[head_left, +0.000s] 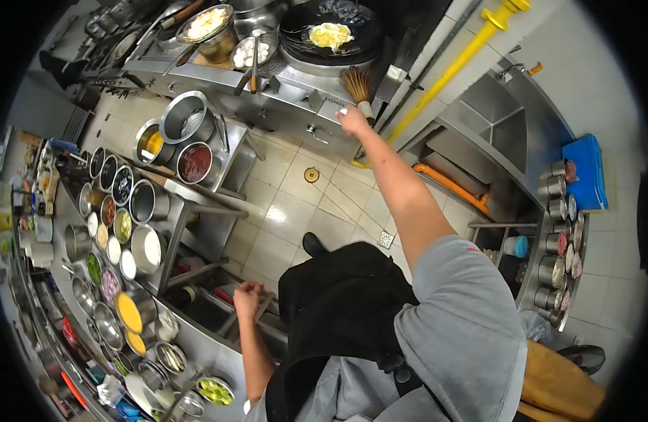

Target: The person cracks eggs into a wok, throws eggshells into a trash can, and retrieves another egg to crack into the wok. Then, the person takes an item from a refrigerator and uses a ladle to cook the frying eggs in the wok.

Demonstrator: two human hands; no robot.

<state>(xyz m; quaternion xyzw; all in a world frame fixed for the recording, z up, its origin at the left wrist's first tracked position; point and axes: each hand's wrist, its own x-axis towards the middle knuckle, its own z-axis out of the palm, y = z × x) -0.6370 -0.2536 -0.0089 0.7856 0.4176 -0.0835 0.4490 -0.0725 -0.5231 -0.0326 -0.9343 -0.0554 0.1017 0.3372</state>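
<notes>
My right hand [353,122] reaches out to the stove's front edge, closed around something small and white, perhaps an egg. Just beyond it stands a bamboo brush [356,87] with a pale wrapped handle. Farther back, a black wok [293,34] holds frying egg [330,36], yellow and white. White eggs [252,53] lie in a strainer left of the wok. My left hand [248,298] hangs low beside the left counter, its fingers curled; whatever it may hold is too small to make out.
Pots of red sauce [195,163] and yellow liquid [152,143] stand on a low steel table at the left. Many ingredient containers line the left counter [222,354]. A yellow pipe [459,69], a sink [487,119] and a blue box [581,173] are at the right.
</notes>
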